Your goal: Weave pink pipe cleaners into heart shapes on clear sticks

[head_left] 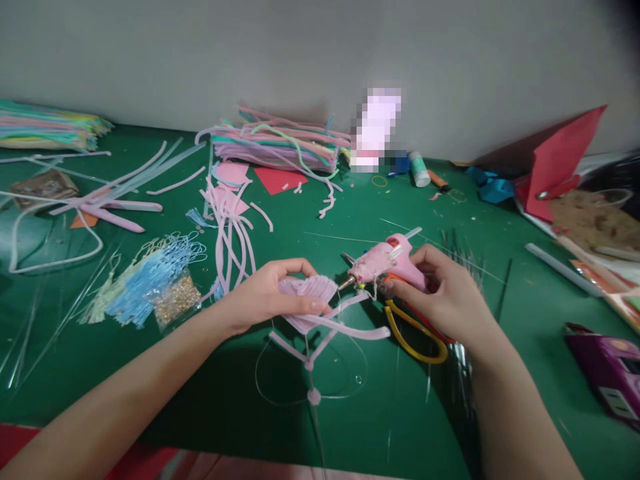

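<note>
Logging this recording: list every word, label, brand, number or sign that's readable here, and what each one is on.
No text can be read.
Green-and-white tube at the back: any print is too small and blurred.
Purple device at the right edge: pale patches, no legible characters.
Bright patch by the wall: pixelated, unreadable.
Pink glue gun in the right hand: no legible marking.

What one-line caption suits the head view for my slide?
Over a green table, left hand holds a lilac piece, right hand a pink glue gun, nozzle close by.
</note>
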Motion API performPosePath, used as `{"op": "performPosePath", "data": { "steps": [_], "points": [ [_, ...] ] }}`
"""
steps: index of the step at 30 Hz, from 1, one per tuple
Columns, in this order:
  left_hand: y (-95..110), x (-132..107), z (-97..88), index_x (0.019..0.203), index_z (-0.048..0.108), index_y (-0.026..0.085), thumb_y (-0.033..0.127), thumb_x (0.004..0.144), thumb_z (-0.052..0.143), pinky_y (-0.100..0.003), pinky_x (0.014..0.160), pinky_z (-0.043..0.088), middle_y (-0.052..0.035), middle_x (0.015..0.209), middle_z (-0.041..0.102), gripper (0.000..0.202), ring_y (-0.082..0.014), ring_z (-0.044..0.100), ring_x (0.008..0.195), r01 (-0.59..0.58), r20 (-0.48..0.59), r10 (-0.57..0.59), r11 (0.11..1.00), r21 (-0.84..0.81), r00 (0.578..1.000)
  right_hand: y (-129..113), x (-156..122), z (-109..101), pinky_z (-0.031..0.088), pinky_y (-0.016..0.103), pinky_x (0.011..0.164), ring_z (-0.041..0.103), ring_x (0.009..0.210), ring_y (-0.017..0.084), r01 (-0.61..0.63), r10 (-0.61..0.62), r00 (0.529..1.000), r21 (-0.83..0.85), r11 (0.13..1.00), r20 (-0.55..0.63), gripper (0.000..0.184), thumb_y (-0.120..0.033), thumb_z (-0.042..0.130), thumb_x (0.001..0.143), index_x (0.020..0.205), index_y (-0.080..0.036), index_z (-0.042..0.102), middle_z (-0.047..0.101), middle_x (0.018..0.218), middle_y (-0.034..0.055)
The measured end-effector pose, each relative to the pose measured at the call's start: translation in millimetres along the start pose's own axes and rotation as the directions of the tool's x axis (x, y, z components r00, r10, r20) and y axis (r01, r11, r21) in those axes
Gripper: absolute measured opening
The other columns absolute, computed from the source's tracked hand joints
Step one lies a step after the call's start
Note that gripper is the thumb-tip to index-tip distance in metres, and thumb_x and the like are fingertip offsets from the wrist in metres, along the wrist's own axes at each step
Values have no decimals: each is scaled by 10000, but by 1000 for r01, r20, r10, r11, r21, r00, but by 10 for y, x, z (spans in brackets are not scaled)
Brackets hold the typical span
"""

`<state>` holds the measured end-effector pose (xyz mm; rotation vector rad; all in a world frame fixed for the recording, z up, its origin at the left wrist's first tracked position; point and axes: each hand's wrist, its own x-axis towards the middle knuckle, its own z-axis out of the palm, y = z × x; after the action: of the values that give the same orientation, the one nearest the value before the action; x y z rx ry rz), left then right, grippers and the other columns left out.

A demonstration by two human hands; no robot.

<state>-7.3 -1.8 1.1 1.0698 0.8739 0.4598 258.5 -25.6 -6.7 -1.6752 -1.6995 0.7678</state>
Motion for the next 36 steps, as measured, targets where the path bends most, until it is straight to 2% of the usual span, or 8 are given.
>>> {"op": "performPosePath", "data": {
  "steps": [17,26,36],
  "points": [
    [9,7,5,839,529,169,250,693,791,-174,600,494,-17,783,749,311,-103,681,679,4,-12,-4,1000,12,1000,-8,-6,-21,280,226,434,370,495,95,-6,6,1000,-69,998,-4,356,-467,696,721,723,-224,436,527,612,-37],
    [13,4,-8,829,552,169,273,692,789,-179,585,489,-11,787,739,293,-117,684,690,2,-12,-2,1000,20,1000,-3,-5,-24,300,239,461,422,518,107,-26,28,999,-56,998,23,358,-474,697,721,737,-225,441,566,649,-23],
    [12,0,9,823,539,168,284,675,794,-197,587,487,-15,785,738,317,-121,675,682,3,-23,-2,999,38,1000,-23,10,-25,338,242,460,465,509,115,-40,40,999,6,999,-9,330,-482,676,735,759,-221,478,578,644,-13]
  ]
}}
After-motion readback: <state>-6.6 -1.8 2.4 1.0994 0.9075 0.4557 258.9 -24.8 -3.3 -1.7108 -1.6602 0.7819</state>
